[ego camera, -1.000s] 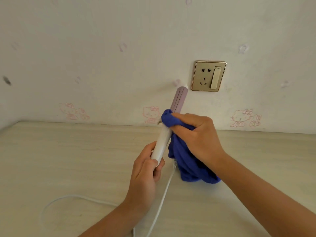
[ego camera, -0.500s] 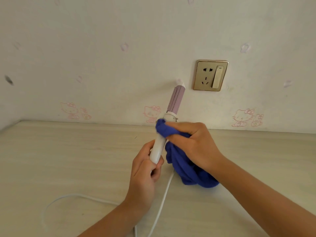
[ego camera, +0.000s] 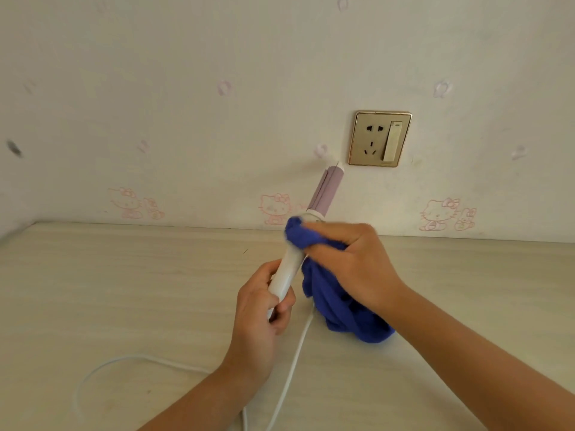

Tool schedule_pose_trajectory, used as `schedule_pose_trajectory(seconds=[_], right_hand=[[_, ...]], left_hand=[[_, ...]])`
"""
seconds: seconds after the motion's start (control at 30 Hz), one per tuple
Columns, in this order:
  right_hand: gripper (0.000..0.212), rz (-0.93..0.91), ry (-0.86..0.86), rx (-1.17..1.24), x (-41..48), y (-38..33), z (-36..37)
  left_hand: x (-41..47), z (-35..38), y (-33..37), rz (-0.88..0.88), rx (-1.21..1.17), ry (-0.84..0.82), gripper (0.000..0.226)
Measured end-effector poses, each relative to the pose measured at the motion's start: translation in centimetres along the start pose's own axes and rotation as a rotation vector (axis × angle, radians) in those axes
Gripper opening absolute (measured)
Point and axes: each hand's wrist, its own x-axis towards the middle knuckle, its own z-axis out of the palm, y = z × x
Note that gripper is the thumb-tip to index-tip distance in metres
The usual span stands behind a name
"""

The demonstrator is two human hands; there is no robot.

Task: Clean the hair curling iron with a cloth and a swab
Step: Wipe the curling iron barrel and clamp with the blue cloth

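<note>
Curling iron (ego camera: 326, 188) held tilted above the tabletop (ego camera: 124, 290): left hand (ego camera: 261, 309) fingers (ego camera: 284, 304) wrapped round its white handle, right hand (ego camera: 357, 262) pinching blue cloth (ego camera: 329, 293) against what seems, through blur, its collar.

Colour log: blue cloth (ego camera: 329, 293), white-and-lilac curling iron (ego camera: 291, 269).
Curling iron: white on the lower half, dull lilac with lengthwise ribs on the upper half, white cap at the tip. Cloth: deep royal blue, even, no print. Cord (ego camera: 295, 353): white. Table (ego camera: 124, 290): pale beige, fine wood grain. Wall (ego camera: 217, 42): off-white, printed with pink outline cartoon cats (ego camera: 275, 208) and faint lilac-pink small motifs; one dark grey smudge (ego camera: 14, 148) far left. Socket plate (ego camera: 370, 138): matt gold, shinier gold rim, black holes; switch (ego camera: 392, 141) cream.
</note>
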Motion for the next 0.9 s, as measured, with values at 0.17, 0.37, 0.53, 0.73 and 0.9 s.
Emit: schedule_pose_trajectory(seconds=[0.17,0.37,0.53,0.73,0.9], right_hand=[[0.036,0.009,-0.285,-0.042,-0.6,-0.1,1.6],[0.033,-0.013,0.189,0.0,0.6,-0.7,-0.7],[0.037,-0.023,-0.128,-0.039,-0.3,-1.3,0.3],[0.037,-0.084,0.011,-0.16,-0.4,-1.8,0.9],[0.035,-0.069,0.164,-0.046,0.2,-2.5,-0.6]], left_hand=[[0.4,-0.2,0.3,-0.072,-0.084,0.058,0.023],[0.6,0.1,0.7,-0.151,-0.045,-0.046,0.047],[0.9,0.0,1.6,-0.237,-0.115,-0.104,0.036],[0.3,0.3,2.0,-0.281,-0.201,-0.019,0.038],[0.2,0.7,2.4,-0.251,-0.128,-0.029,0.039]])
